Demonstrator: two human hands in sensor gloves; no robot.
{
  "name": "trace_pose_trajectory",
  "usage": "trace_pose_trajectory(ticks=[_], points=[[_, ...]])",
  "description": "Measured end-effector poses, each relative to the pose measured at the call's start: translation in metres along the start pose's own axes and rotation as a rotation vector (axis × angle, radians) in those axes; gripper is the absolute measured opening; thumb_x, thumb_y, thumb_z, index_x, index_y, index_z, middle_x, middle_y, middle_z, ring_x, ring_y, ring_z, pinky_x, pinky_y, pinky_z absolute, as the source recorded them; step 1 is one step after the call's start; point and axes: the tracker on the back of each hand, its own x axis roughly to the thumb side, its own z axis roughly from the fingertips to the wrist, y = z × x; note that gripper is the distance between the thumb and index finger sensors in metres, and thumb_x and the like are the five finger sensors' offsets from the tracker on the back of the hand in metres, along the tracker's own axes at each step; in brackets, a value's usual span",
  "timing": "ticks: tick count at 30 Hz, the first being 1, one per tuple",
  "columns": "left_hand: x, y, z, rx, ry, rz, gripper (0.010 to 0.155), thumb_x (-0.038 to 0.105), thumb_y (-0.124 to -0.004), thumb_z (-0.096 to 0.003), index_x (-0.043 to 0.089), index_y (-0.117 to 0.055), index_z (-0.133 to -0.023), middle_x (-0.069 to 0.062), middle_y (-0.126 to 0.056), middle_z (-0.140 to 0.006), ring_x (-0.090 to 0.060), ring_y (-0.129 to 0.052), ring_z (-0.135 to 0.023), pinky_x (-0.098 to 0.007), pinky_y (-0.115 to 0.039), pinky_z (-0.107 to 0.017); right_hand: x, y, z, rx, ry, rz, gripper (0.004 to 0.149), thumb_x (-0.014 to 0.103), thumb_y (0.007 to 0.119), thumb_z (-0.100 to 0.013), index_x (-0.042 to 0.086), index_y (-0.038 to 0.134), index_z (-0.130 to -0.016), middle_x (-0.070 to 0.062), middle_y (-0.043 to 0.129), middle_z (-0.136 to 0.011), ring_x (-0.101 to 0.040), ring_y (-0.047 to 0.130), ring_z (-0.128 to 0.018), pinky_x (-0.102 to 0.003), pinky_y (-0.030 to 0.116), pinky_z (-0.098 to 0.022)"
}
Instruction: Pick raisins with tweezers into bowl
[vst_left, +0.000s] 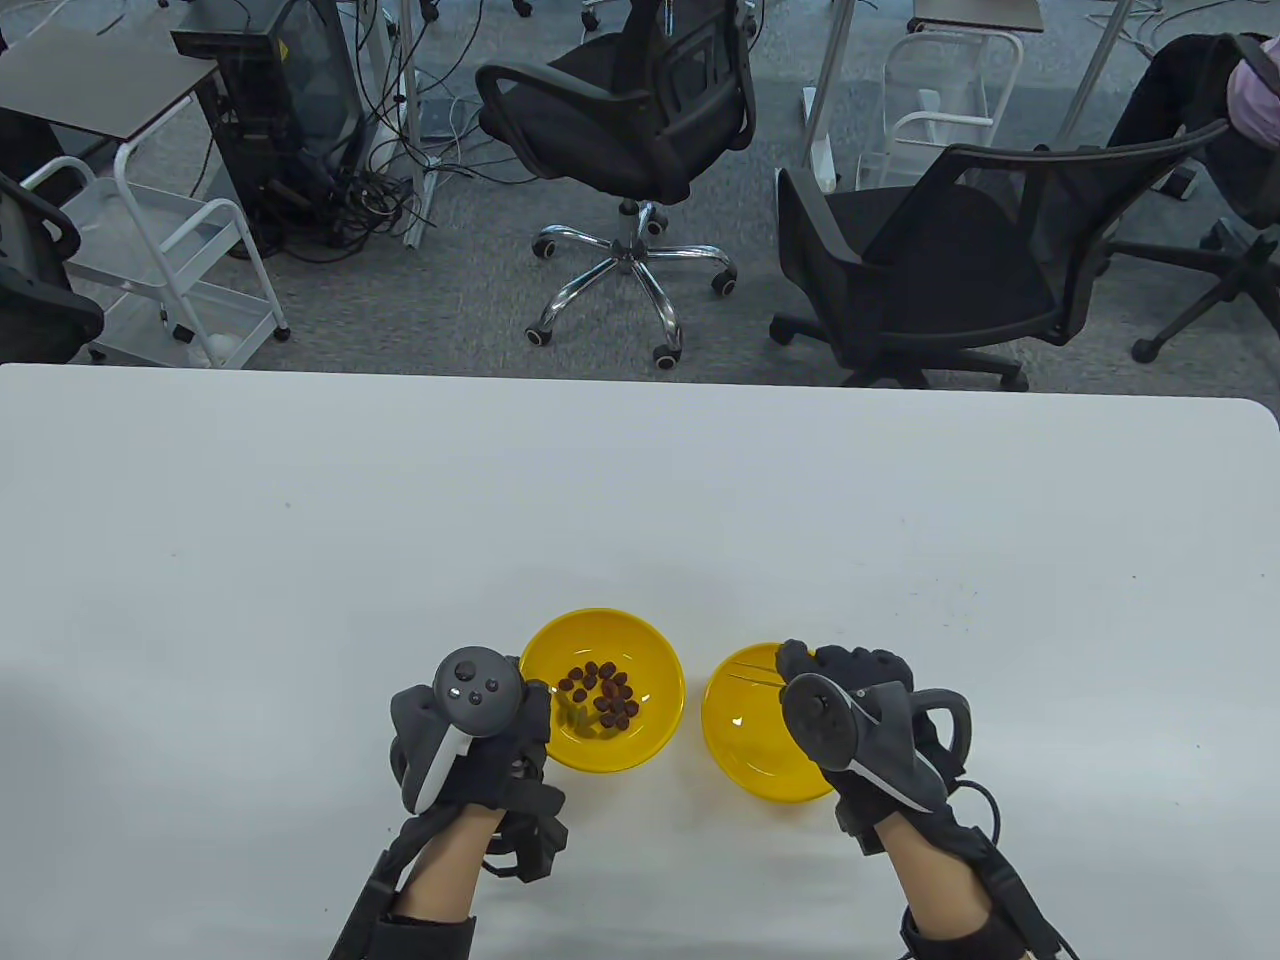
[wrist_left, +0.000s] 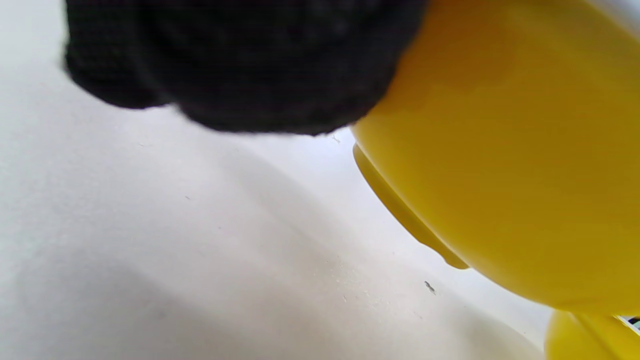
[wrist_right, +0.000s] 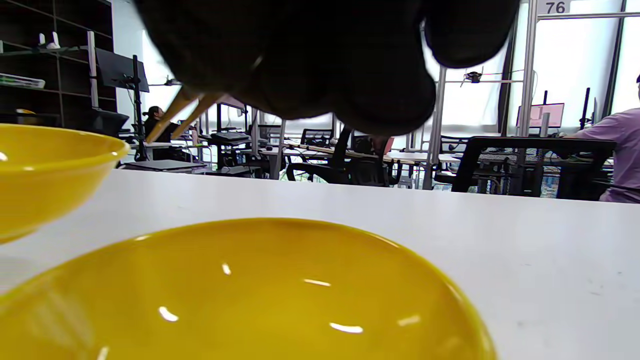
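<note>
Two yellow bowls stand side by side near the table's front. The left bowl (vst_left: 660, 700) holds several dark raisins (vst_left: 600, 690); it also shows in the left wrist view (wrist_left: 500, 150). The right bowl (vst_left: 745, 735) looks empty and fills the bottom of the right wrist view (wrist_right: 250, 300). My left hand (vst_left: 500, 730) rests against the left bowl's left side. My right hand (vst_left: 850, 690) holds thin metal tweezers (vst_left: 755, 675) over the right bowl, tips pointing left; the tweezers show in the right wrist view (wrist_right: 185, 112). I see nothing between the tips.
The white table (vst_left: 640, 500) stretches wide behind the bowls. Office chairs (vst_left: 930, 270) and a cart (vst_left: 170, 260) stand on the floor beyond the far edge.
</note>
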Motion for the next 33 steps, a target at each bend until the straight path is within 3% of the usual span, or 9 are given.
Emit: trace_pose_trajectory(ticks=[8, 16, 33], points=[[0.0, 0.0, 0.0, 0.001, -0.008, 0.004, 0.052, 0.031, -0.059, -0.0557, -0.004, -0.061, -0.094, -0.003, -0.1, -0.041, -0.001, -0.1, -0.008, -0.035, -0.091, -0.029, 0.048, 0.001, -0.01, 0.008, -0.153, 0.019, 0.049, 0.036, 0.081, -0.04, 0.019, 0.09, -0.085, -0.004, 0.093, -0.066, -0.018, 0.098, -0.05, -0.055, 0.068, -0.062], [0.0, 0.0, 0.0, -0.001, -0.012, 0.005, 0.052, 0.031, -0.059, -0.0557, -0.004, -0.061, -0.094, -0.003, -0.1, -0.041, -0.001, -0.1, -0.008, -0.035, -0.091, -0.029, 0.096, 0.01, -0.015, 0.052, -0.259, 0.164, 0.049, 0.036, 0.081, -0.04, 0.02, 0.09, -0.085, -0.003, 0.093, -0.067, -0.018, 0.098, -0.05, -0.054, 0.069, -0.061], [-0.001, 0.0, 0.0, -0.005, -0.017, 0.015, 0.052, 0.031, -0.059, -0.0557, -0.004, -0.061, -0.094, -0.003, -0.1, -0.041, -0.001, -0.1, -0.008, -0.034, -0.091, -0.029, 0.117, 0.017, -0.019, 0.098, -0.295, 0.227, 0.048, 0.036, 0.082, -0.039, 0.021, 0.09, -0.084, -0.002, 0.092, -0.067, -0.018, 0.097, -0.05, -0.054, 0.069, -0.062]])
